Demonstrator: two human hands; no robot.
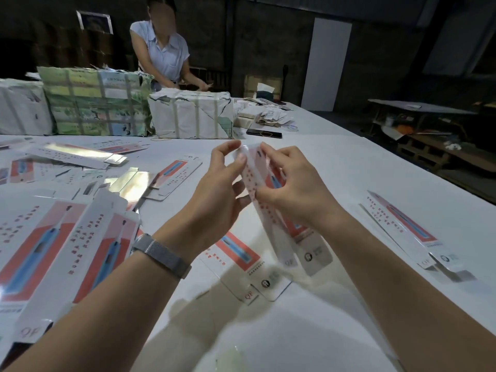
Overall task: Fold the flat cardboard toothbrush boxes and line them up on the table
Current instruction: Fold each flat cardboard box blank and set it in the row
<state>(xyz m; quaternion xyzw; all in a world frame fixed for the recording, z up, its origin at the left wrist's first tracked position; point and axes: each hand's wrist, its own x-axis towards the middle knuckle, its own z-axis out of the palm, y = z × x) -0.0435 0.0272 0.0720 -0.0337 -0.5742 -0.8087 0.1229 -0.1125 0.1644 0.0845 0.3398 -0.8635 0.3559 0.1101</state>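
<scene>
Above the white desk (335, 167), the left hand (217, 194) and right hand (292, 189) both pinch a long, slim glossy cardboard box (264, 200), fingers curled round its upper end; its rounded hang tab points down toward the wrists. Left of the left hand lies a heap of flat printed blanks (53, 237); right of the right hand rests one folded box (408, 232).

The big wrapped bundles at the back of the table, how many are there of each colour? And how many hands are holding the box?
White wrapped bundles: 2, one at the far left and one in the middle.
Green wrapped bundles: 1.
Hands holding the box: 2, the left hand and the right hand.
Total: 3 bundles and 2 hands, 5 things.
</scene>
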